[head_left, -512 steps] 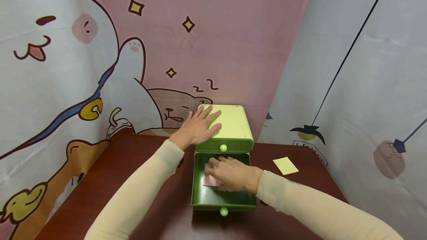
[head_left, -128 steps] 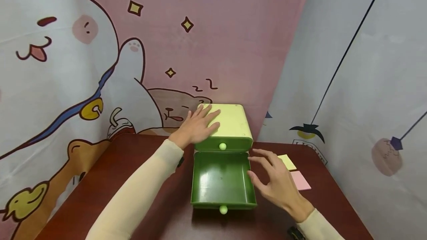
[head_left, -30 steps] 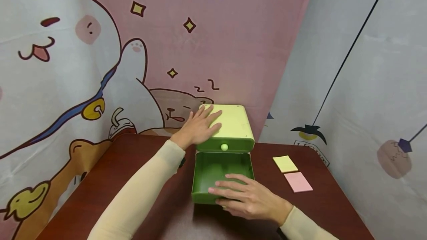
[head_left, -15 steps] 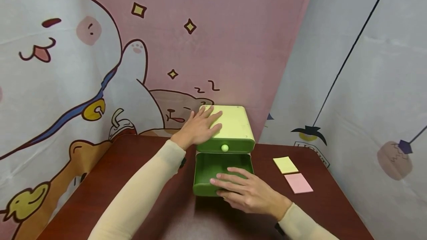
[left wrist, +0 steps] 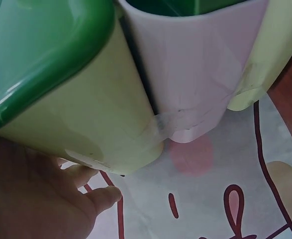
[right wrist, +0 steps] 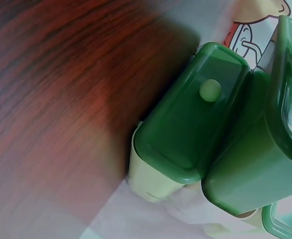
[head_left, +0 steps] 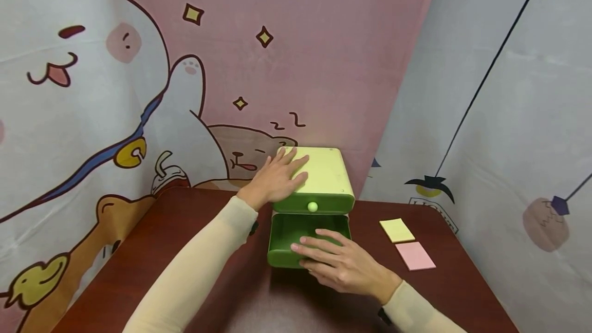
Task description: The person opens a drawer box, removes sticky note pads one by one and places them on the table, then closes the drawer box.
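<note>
A small cabinet with a pale yellow top stands at the table's back. My left hand rests on that top, fingers spread; the left wrist view shows this hand along the yellow casing. The green top drawer with its round knob is closed. Below it the middle drawer is partly pulled out, its visible inside bare. My right hand is at this drawer's front, fingers extended over the edge, covering its knob. In the right wrist view a closed bottom drawer sits beneath.
On the dark red table, right of the cabinet, lie a yellow sticky note pad and a pink one, edge to edge. A printed cloth hangs close behind the table, and another grey part at the right.
The right hand, earlier at the pink pad inside the drawer, is now at the drawer's front. The pink pad has moved onto the table. The drawer has slid partway inward; the left hand stays put.
</note>
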Available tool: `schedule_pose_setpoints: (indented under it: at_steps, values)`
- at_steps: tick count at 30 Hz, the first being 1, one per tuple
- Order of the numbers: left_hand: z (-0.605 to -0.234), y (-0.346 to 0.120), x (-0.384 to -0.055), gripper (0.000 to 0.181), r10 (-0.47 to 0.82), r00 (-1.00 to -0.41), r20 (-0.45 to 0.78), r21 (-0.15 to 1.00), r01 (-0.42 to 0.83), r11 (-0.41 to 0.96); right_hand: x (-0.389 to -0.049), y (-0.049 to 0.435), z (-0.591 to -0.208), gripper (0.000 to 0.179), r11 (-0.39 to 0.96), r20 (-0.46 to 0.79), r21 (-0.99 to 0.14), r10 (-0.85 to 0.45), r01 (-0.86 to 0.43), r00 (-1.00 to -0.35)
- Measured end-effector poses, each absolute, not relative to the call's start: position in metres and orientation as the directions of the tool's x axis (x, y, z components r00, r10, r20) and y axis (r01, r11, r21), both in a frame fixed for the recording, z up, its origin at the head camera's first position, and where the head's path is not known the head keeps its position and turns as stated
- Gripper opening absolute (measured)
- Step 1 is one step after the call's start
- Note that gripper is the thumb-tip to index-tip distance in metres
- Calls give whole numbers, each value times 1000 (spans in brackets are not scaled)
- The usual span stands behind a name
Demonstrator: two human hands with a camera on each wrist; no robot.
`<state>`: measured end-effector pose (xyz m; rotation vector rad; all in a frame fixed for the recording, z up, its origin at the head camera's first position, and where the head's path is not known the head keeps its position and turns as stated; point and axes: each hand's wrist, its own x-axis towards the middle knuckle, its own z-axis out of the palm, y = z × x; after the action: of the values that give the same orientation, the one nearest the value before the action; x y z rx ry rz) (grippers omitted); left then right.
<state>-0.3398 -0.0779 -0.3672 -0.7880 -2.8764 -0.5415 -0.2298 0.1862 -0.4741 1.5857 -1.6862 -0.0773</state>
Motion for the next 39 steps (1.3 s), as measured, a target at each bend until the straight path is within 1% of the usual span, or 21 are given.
schedule_pose_setpoints:
  at_steps: [4,9,20,27,30,33,39]
  values:
    - [-368,-79,-338,69,469,-860,200,311,510,802,-230,186,-476,38,214,503,533,-858,-819,103]
    - [-368,-80,-337,69,469,-862,191,309,506,805,-230,185,-477,44,212,504,521,-858,-827,97]
    - [-370,-79,-338,69,466,-863,194,310,504,806,-231,187,-476,40,229,509,520,-856,-823,84]
    - [-370,-77,-338,69,469,-863,187,314,505,804,-233,189,-476,46,257,524,509,-850,-822,59]
    - [-370,-78,-338,68,470,-864,182,316,504,804,-234,188,-476,44,266,529,503,-847,-822,49]
    - [-370,-78,-338,68,470,-864,180,313,503,806,-236,188,-476,39,280,531,503,-846,-818,36]
    - [-369,-78,-339,68,469,-864,186,312,504,805,-242,189,-475,30,319,540,488,-842,-812,-6]
